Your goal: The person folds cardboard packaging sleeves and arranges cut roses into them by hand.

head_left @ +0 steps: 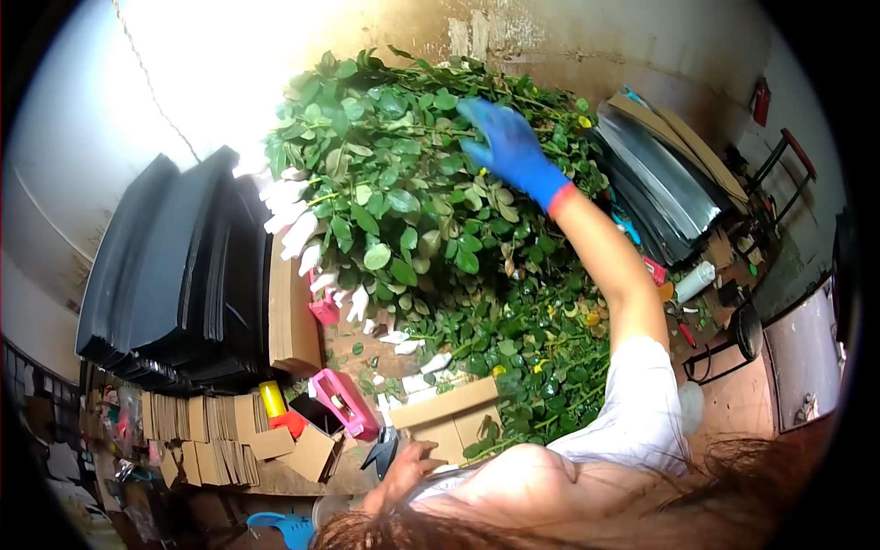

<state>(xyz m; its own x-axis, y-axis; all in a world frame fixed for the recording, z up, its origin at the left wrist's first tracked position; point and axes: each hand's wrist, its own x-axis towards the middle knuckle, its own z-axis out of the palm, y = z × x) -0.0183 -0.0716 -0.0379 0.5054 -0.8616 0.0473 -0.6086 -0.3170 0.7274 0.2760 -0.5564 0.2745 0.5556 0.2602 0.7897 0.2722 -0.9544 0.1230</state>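
My right hand (504, 147), in a blue glove with a red cuff, reaches over a big pile of leafy green stems (394, 183). Its fingers are stretched out and apart above the leaves; nothing shows in its grasp. White sleeves (298, 229) cover the stem ends on the pile's left side. Low in the view, my bare left hand (408, 472) lies by a piece of folded cardboard (449, 417), fingers extended near its edge. A dark tool or clip (381, 451) sits just left of those fingers. More leafy stems (550, 385) spread out right of the cardboard.
Black sheets (174, 266) stand stacked at left beside a brown cardboard stack (291, 307). A pink tape dispenser (346, 403), a yellow roll (272, 399) and small cardboard pieces (215, 449) are near the front edge. Silvery and dark sheets (660, 174) lean at right.
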